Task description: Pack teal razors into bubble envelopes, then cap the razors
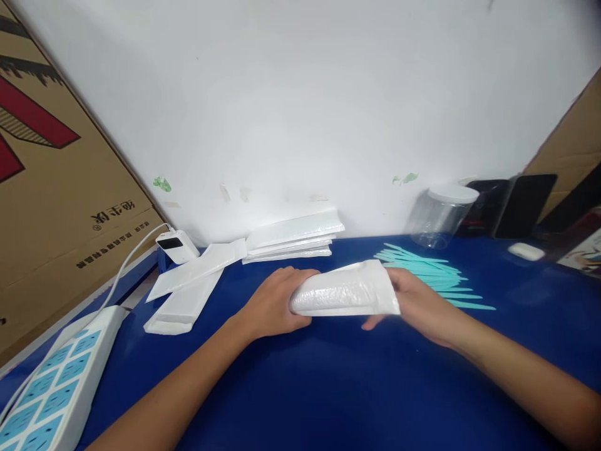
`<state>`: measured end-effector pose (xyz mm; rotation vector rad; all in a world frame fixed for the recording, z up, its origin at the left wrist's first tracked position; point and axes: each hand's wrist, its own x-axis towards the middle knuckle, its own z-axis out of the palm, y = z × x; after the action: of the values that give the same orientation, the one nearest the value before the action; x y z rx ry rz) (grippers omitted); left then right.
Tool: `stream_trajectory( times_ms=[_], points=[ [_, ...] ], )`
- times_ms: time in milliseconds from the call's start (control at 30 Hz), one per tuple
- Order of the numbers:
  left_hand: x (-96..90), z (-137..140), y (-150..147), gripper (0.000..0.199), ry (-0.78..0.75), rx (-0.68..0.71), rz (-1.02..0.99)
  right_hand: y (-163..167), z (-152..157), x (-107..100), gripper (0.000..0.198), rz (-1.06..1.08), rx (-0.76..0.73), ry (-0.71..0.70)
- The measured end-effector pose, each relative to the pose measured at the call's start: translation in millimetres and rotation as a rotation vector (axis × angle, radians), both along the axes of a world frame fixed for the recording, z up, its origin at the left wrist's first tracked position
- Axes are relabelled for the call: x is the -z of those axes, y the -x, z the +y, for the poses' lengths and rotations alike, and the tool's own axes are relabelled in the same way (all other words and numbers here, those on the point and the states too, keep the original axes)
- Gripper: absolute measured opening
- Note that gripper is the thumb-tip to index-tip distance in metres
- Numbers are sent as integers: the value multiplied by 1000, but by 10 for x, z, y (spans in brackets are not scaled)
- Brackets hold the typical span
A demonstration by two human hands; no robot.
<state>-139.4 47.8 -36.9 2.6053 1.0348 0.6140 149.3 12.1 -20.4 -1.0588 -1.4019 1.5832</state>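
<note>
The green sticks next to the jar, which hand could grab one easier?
Probably the right hand. It holds the end of the white padded bag closest to the green sticks, which lie just behind it. The left hand grips the far end, with the bag between it and the sticks.

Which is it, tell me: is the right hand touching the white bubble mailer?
Touching. The head view shows the right hand gripping the white bubble mailer at its right end, fingers tucked behind it; the left hand holds the other end.

1. Both forearms reach forward, bare, and converge toward the middle.
2. The left hand (275, 304) is curled, fingers wrapped in a grip, thumb uppermost.
3. The right hand (416, 304) faces it, fingers curled under, gripping.
</note>
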Motion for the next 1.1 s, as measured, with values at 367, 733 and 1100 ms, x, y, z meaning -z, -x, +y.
stream_trajectory(
  times_ms=[367,733,1100],
  points=[
    [61,-37,-259,85,543,-545,-1060,8,-40,-99,40,183,325,-212],
    [-352,-147,-216,70,679,-235,-1477,188,-195,-13,45,301,72,74],
    [-597,-246,-220,53,515,-305,-1522,467,-345,234,36,483,11,445]
  ],
)
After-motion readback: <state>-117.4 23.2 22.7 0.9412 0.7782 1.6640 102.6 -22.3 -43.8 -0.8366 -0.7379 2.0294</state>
